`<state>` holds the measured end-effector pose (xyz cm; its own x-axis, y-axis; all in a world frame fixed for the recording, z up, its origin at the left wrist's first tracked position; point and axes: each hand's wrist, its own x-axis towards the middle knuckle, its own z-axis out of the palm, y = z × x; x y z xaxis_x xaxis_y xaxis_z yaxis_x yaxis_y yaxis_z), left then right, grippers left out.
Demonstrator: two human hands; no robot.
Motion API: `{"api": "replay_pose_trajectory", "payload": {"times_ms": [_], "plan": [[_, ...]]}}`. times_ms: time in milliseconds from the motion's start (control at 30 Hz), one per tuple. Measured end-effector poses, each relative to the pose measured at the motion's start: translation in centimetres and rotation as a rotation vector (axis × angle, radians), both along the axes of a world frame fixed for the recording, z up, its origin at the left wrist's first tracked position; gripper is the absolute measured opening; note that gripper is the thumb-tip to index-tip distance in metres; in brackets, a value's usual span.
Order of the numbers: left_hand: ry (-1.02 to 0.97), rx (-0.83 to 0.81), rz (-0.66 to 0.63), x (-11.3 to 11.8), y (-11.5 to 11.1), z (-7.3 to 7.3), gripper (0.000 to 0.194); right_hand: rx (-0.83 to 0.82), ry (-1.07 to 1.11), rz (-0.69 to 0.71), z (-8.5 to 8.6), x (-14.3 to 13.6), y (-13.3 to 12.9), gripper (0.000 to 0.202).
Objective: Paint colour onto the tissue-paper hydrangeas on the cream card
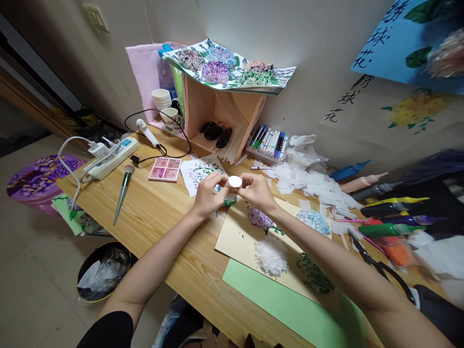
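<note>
My left hand and my right hand meet over the middle of the table, fingers closed on a small white round-topped piece. Its exact kind is unclear, and my fingers hide its sides. Below my right forearm lies a cream sheet bearing tufted flowers: a purple flower, a white flower, a blue flower and a dark green flower. Beyond my left hand is a paint-flecked white paper.
A makeup brush, a pink palette and a power strip occupy the left side. Behind stand paper cups and a box shelf. Rightward are markers, tissue scraps, paint bottles and black scissors.
</note>
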<state>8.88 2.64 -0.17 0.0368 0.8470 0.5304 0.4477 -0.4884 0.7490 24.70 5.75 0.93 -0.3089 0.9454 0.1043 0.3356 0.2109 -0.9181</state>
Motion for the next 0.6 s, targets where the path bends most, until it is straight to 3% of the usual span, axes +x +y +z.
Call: {"api": "replay_pose_trajectory", "payload": {"times_ms": [300,467,600], "plan": [[0.004,0.008,-0.068,-0.1,0.4,0.9,0.021,-0.024,0.031,0.054,0.7,0.7,0.7,0.025],[0.010,0.000,-0.096,0.4,1.4,1.7,0.019,0.016,0.008,0.037,1.9,1.2,1.2,0.028],[0.030,-0.014,-0.100,0.8,2.1,1.2,0.019,0.097,-0.080,0.011,1.9,1.4,1.6,0.021]]}}
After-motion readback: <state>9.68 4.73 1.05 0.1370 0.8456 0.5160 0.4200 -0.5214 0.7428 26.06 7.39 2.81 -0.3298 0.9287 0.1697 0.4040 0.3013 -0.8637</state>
